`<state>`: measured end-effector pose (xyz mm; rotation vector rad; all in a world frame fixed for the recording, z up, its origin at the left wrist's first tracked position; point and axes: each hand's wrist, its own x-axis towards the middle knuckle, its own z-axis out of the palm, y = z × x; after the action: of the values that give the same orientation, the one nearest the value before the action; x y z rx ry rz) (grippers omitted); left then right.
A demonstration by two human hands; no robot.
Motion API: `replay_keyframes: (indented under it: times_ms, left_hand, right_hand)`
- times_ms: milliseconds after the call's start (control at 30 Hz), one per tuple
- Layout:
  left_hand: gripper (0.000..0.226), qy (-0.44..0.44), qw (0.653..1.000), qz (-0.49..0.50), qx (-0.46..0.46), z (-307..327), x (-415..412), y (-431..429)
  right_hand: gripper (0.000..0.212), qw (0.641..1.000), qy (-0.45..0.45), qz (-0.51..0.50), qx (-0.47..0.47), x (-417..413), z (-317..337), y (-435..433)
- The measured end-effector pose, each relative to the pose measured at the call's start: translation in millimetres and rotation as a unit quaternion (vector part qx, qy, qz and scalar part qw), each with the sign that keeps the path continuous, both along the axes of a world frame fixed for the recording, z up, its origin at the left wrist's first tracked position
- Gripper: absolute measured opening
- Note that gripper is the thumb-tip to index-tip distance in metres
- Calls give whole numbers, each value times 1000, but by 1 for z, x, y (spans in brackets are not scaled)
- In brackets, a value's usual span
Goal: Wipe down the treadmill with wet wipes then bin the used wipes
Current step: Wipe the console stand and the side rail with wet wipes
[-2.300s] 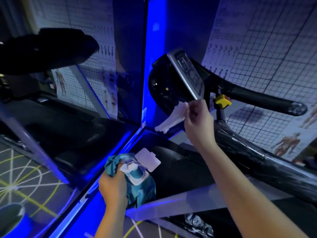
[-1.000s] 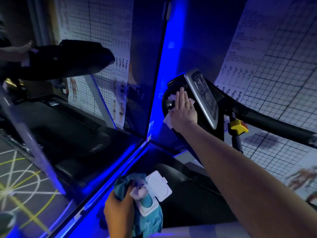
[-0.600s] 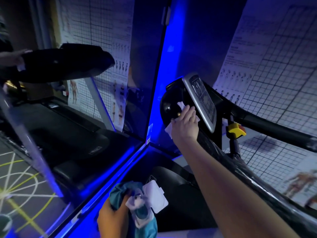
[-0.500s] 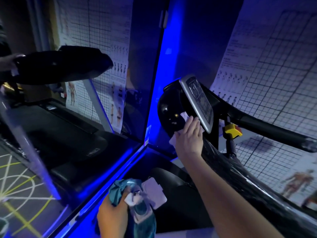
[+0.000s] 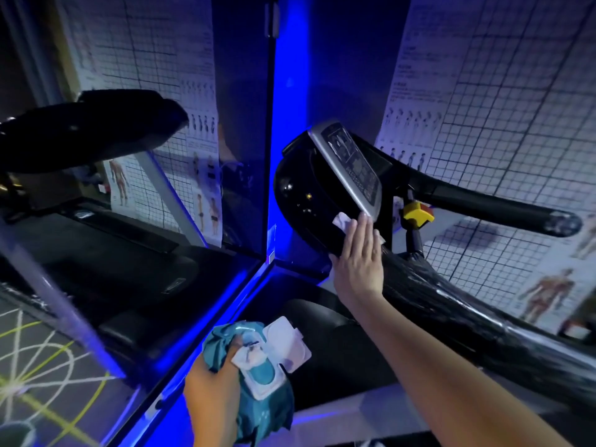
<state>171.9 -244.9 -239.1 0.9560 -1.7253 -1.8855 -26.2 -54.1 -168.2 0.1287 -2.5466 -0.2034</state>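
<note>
Crumpled white wipe [image 5: 342, 221] under flat right hand [image 5: 359, 257] on glossy black console [image 5: 303, 191]

The right hand [image 5: 358, 262] no longer pinches the wet wipe [image 5: 341, 220] by a corner. Two seconds back the wipe hung loose as a long strip beneath the silver display panel [image 5: 351, 169]; now it lies flattened under straight fingers against the black side housing [image 5: 300, 195] of the treadmill console. A second ago the flat hand pressed it high on that housing, beside the panel's upper half. Since then it has slid down along the housing, and its fingertips now sit at the panel's lower corner, with only small white edges of the wipe showing past them.
</note>
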Motion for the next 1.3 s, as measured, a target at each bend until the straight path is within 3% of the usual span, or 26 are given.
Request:
replay_keyframes:
  times_ms: [233, 367, 633, 733, 900, 967, 1133, 1300]
  left_hand:
    - [18, -22, 1000, -11, 2, -2, 10, -3]
    - [26, -43, 999, -7, 9, -5, 15, -4]
    - [20, -1, 1000, 17, -18, -12, 8, -9]
    - [19, 24, 999, 31, -25, -14, -1, -11]
    - [27, 31, 999, 25, -24, -15, -7, -8]
    - [24, 33, 999, 14, -20, -15, -6, -5]
    - [22, 37, 999, -10, -9, -11, -3, -1]
    - [20, 42, 999, -18, -6, -11, 2, 0]
  right_hand:
    - [84, 997, 17, 68, 14, -30, 21, -45]
    - [80, 987, 15, 115, 113, -40, 21, -52]
    - [59, 900, 39, 290, 322, -37, 8, 32]
    - [68, 878, 10, 302, 372, -25, 10, 61]
    - [62, 886, -35, 294, 357, -4, 22, 89]
    - [71, 891, -49, 283, 351, 3, 26, 96]
    - [66, 841, -6, 297, 452, 5, 36, 109]
    - [51, 837, 28, 381, 393, 5, 58, 108]
